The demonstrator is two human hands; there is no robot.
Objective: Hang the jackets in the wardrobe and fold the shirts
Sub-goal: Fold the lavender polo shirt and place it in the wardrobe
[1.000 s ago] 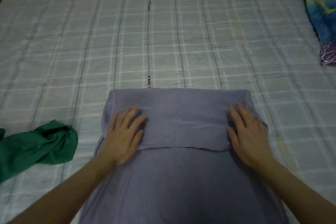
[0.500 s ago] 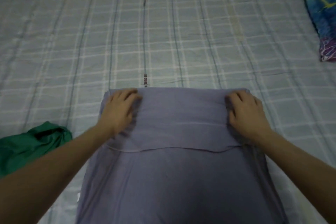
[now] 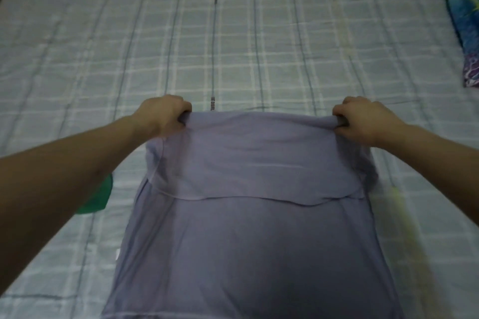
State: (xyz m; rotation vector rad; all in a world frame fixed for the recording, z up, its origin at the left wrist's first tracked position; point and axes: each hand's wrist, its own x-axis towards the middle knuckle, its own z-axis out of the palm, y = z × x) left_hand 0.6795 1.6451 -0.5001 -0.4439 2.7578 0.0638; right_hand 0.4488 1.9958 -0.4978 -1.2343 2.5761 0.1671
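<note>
We are folding a purple shirt (image 3: 248,215) on the bed (image 3: 129,33). It lies flat in front of us, with its far end already folded over once, so a second layer sits on top.

A moment ago our hands lay flat on that folded part, pressing it smooth. Now they have slid up to the far edge and closed on it. Our left hand (image 3: 163,116) grips the far left corner, with the fingers curled around the cloth. Our right hand (image 3: 363,119) grips the far right corner the same way. The two hands are well apart, one at each end of the fold, and the edge between them is lifted a little off the bed.

We think this means the smoothing is done and the next fold is starting (most likely we pull this edge toward us to make the shirt shorter).

A green cloth (image 3: 99,199) peeks out from behind our left arm. A bright pillow (image 3: 464,21) sits at the far right of the bed.
</note>
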